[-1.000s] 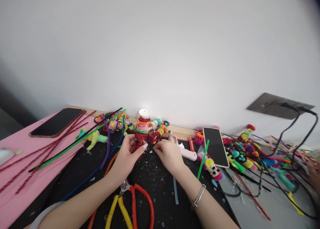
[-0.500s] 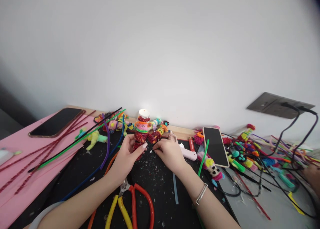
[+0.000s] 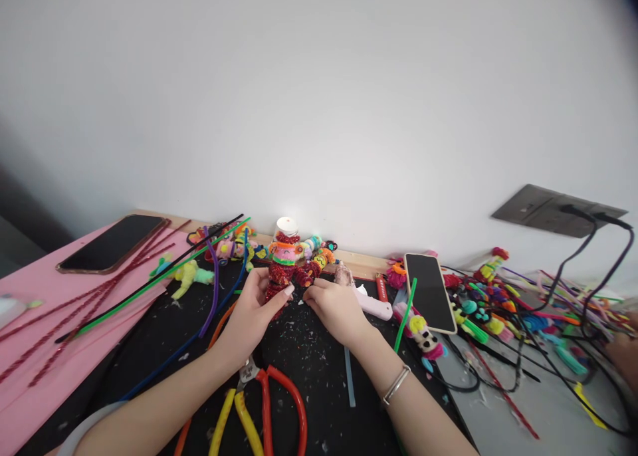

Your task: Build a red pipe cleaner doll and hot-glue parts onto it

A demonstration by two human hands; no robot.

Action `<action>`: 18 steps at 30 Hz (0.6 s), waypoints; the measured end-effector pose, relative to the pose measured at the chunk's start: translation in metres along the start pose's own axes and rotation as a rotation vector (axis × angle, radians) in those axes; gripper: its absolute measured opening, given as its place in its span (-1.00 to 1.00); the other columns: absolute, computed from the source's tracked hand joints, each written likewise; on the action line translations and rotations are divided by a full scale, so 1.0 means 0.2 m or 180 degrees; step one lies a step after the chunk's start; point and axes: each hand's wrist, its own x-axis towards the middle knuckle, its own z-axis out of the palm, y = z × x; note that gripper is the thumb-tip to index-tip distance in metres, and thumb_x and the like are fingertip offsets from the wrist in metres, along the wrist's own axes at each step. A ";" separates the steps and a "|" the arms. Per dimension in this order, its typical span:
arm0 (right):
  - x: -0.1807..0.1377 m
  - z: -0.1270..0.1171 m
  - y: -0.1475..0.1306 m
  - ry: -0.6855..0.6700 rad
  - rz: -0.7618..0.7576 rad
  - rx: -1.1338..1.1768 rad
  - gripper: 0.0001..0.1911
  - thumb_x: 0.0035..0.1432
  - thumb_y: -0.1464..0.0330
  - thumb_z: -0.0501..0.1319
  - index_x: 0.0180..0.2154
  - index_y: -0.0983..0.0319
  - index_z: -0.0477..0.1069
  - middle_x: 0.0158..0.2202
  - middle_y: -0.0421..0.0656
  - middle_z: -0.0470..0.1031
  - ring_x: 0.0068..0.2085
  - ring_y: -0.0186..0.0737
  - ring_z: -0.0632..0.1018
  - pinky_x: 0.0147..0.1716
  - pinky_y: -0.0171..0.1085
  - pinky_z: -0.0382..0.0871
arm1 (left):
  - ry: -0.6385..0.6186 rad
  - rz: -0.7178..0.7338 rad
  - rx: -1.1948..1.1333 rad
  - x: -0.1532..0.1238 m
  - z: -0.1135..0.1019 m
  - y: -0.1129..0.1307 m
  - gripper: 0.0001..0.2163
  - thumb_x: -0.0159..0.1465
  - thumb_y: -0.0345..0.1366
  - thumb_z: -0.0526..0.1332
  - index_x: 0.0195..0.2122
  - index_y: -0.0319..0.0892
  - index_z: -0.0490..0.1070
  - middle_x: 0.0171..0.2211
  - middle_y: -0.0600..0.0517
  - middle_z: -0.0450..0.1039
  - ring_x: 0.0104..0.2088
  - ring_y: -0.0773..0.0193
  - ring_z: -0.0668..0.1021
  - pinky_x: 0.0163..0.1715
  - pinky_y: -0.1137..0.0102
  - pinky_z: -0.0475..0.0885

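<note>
A small doll (image 3: pixel 284 258) made of red glittery pipe cleaners, with a pink face and an orange and green band, stands at the middle of the black mat (image 3: pixel 309 356). My left hand (image 3: pixel 253 310) is wrapped round its lower body from the left. My right hand (image 3: pixel 335 305) pinches the doll's red arm on the right side, fingers pressed together. Both wrists carry bracelets.
Pliers with red and yellow handles (image 3: pixel 264 409) lie near me. Long pipe cleaners (image 3: pixel 149 283) and a phone (image 3: pixel 110 243) rest on the pink sheet at left. A white glue gun (image 3: pixel 371 303), a second phone (image 3: pixel 429 292), more dolls and black cables (image 3: pixel 573 290) crowd the right. Another person's hand (image 3: pixel 629 349) shows at the right edge.
My right hand has shifted slightly left and closed in on the doll's red arm. My left hand keeps its hold on the doll.
</note>
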 end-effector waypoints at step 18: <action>-0.01 -0.09 0.01 -0.0189 0.0333 0.0565 -0.80 0.12 0.47 0.18 -0.33 0.14 0.57 -0.30 -0.24 0.61 -0.19 -0.22 0.53 -0.13 -0.28 0.22 | -0.0011 -0.0052 0.0032 0.00 0.00 0.01 -0.69 0.10 -0.22 0.33 -0.19 -0.14 0.27 -0.25 0.04 0.46 -0.22 0.19 0.52 -0.18 0.30 0.38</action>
